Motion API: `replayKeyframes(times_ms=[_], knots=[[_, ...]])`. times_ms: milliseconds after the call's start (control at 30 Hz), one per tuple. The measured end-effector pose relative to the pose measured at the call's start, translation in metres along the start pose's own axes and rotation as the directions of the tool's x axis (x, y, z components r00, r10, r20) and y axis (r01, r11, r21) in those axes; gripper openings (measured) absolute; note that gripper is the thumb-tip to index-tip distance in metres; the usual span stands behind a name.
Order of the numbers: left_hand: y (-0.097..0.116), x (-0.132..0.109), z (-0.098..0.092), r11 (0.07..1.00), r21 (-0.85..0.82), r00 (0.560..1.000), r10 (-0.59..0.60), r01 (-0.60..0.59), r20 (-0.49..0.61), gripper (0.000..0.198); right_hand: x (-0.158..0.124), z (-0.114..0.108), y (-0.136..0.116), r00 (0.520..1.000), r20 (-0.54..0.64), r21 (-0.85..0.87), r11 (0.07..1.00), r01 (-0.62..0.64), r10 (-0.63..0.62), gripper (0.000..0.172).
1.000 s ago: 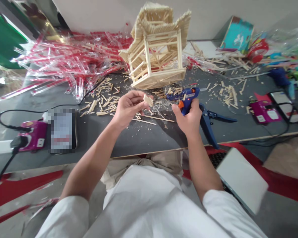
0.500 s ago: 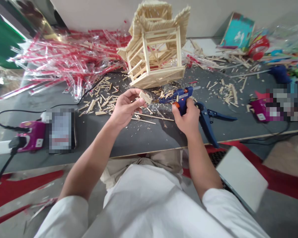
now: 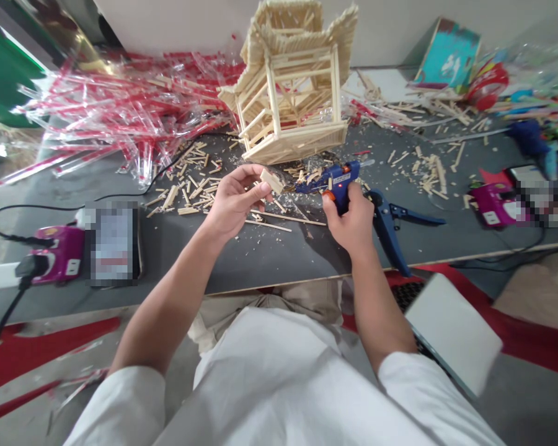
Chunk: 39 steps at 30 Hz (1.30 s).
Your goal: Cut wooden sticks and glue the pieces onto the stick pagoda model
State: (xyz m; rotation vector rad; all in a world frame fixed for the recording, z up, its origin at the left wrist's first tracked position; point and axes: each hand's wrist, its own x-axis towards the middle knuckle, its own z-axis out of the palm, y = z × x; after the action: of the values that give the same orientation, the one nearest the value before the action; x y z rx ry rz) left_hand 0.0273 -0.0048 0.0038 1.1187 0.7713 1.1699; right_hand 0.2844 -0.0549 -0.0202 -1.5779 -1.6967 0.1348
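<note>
Left hand [image 3: 235,201] pinched a small pale wooden stick piece [image 3: 272,181]; right hand [image 3: 353,217] gripped a blue plastic glue gun [image 3: 337,178], nozzle near it. Risk: hot glue could've burned fingertips.

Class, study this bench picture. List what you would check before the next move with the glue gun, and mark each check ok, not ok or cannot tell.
1. The small wooden piece is pinched in the left hand: ok.
2. The glue gun is gripped in the right hand: ok.
3. Its nozzle points at the piece, not touching: ok.
4. Its red lamp is lit: ok.
5. Glue at the tip: cannot tell.
</note>
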Motion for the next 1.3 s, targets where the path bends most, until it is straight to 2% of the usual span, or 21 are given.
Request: replayKeyframes(times_ms=[767, 1033, 1100, 1200, 1300], knots=[[-0.001, 0.0, -0.005, 0.998, 0.049, 0.999, 0.029, -0.03, 0.022, 0.045, 0.0, 0.001, 0.002, 1.0, -0.015, 0.017, 1.0, -0.025, 0.026, 0.033], [0.007, -0.004, 0.0, 0.999, -0.03, 0.998, -0.025, 0.027, 0.063, 0.048, 0.003, 0.01, 0.013, 0.977, -0.072, -0.007, 0.979, -0.202, 0.201, 0.033], [0.01, -0.006, 0.001, 0.998, -0.056, 0.996, -0.027, 0.031, 0.082, 0.048, 0.003, 0.013, 0.019, 0.98, -0.071, -0.026, 0.982, -0.186, 0.184, 0.034], [0.013, -0.008, 0.004, 0.994, -0.108, 0.994, -0.022, 0.033, 0.105, 0.047, 0.002, 0.012, 0.022, 0.99, -0.106, -0.092, 0.99, -0.104, 0.094, 0.04], [0.016, -0.012, 0.008, 0.982, -0.181, 0.992, -0.027, 0.05, 0.126, 0.045, -0.001, 0.006, 0.008, 0.981, -0.191, -0.13, 0.99, -0.046, 0.021, 0.043]])
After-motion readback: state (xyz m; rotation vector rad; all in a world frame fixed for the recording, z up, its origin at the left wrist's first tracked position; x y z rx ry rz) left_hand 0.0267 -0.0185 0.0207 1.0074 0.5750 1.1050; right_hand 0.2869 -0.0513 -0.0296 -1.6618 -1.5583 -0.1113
